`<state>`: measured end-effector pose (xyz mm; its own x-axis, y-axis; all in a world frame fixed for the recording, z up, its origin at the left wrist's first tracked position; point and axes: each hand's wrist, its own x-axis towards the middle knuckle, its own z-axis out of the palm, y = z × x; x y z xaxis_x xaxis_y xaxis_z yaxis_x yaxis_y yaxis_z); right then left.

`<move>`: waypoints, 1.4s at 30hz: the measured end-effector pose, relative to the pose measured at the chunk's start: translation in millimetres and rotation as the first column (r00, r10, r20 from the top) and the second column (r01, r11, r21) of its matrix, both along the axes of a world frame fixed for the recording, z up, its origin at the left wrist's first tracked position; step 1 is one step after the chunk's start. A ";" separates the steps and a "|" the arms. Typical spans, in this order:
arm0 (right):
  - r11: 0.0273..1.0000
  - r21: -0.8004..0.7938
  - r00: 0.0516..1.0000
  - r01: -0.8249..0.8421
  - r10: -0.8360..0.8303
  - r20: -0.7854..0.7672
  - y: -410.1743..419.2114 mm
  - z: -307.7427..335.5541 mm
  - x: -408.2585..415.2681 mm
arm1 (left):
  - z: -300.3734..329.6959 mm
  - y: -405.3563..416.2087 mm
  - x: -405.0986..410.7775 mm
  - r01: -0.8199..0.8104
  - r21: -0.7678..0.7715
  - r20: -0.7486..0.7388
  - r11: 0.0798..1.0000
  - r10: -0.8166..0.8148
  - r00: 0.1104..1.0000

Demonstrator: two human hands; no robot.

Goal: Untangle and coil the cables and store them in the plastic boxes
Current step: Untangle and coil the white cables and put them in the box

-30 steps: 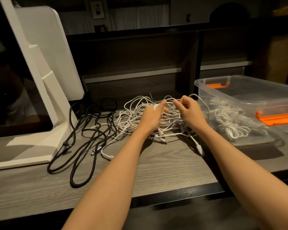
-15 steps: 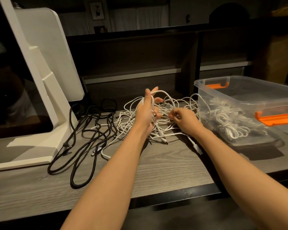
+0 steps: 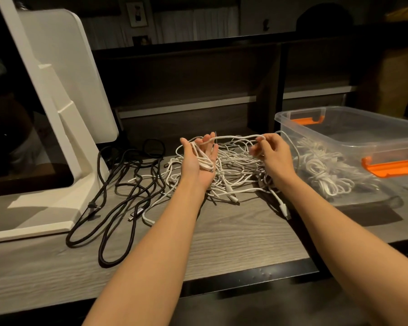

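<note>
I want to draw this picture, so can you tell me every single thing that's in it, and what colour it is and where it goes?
Tangled white cables: one pile, white, middle of the table.
Loose black cables: one bunch, black, left of the white pile.
Clear plastic box with orange handles: one, see-through, right side.
Coiled white cables: a few bundles, white, inside that box.
White stand: one, white, far left.
Grey wooden table: one, grey, under everything.
Left hand: white cable loops wrapped around it, fingers straight.
Right hand: pinches a white cable strand.
</note>
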<state>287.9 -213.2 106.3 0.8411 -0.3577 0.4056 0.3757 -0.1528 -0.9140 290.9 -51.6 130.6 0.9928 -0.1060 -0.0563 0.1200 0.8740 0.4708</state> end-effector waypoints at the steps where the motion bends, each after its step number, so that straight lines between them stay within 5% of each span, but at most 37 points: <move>1: 0.999 0.032 1.000 -0.014 0.013 0.027 0.9 0.6 -1.6 | 1.0 -0.2 -0.8 0.000 -0.038 -0.014 0.999 -0.001 1.000; 5: 0.993 -0.089 0.993 0.073 -0.064 0.094 2.1 1.6 -2.9 | 2.1 0.8 -1.7 0.063 -0.103 -0.049 0.993 -0.068 0.996; 10: 0.997 -0.052 0.993 -0.056 0.061 0.103 6.9 9.4 -12.8 | 2.7 2.4 2.2 0.084 0.372 -0.011 0.925 -0.086 0.996; 14: 0.916 0.014 0.916 -0.401 0.400 0.033 19.8 14.9 -21.0 | 0.8 -6.5 -4.8 -0.052 0.860 0.162 0.508 -0.175 0.971; 20: 0.769 0.247 0.799 -0.590 0.599 0.043 9.6 24.3 -25.9 | 1.3 -15.4 -13.4 -0.130 0.982 0.174 0.135 -0.398 0.901; 22: 0.739 0.266 0.774 -0.620 0.631 0.052 9.3 22.4 -23.8 | 0.0 -15.9 -13.9 -0.072 0.986 0.137 0.149 -0.495 0.858; 27: 0.885 0.184 0.898 -0.429 0.439 -0.020 8.7 16.2 -11.6 | 6.7 -11.5 -17.0 0.138 0.960 0.046 0.242 -0.624 0.780; 30: 0.928 0.156 0.938 -0.338 0.345 -0.021 6.2 9.6 -8.9 | 6.3 -8.7 -15.0 0.094 0.960 0.100 0.265 -0.637 0.765; 34: 0.965 -0.033 0.964 -0.260 0.257 -0.069 -2.3 7.0 -8.9 | 5.2 -4.4 -8.9 0.045 0.913 0.162 0.407 -0.460 0.873; 39: 0.881 -0.199 0.898 -0.429 0.394 -0.194 1.8 4.9 -13.8 | -5.5 -4.9 -2.0 -0.150 0.833 0.213 0.532 -0.058 0.975; 42: 0.862 -0.347 0.922 -0.368 0.291 -0.256 4.2 1.7 -11.3 | -6.5 -6.8 -2.6 -0.095 0.682 0.212 0.725 -0.072 0.975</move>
<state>276.6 -209.0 108.0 0.9559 0.1039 0.2747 0.2930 -0.4013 -0.8678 288.3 -58.4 124.2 0.9891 -0.1097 0.0985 -0.0610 0.3032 0.9510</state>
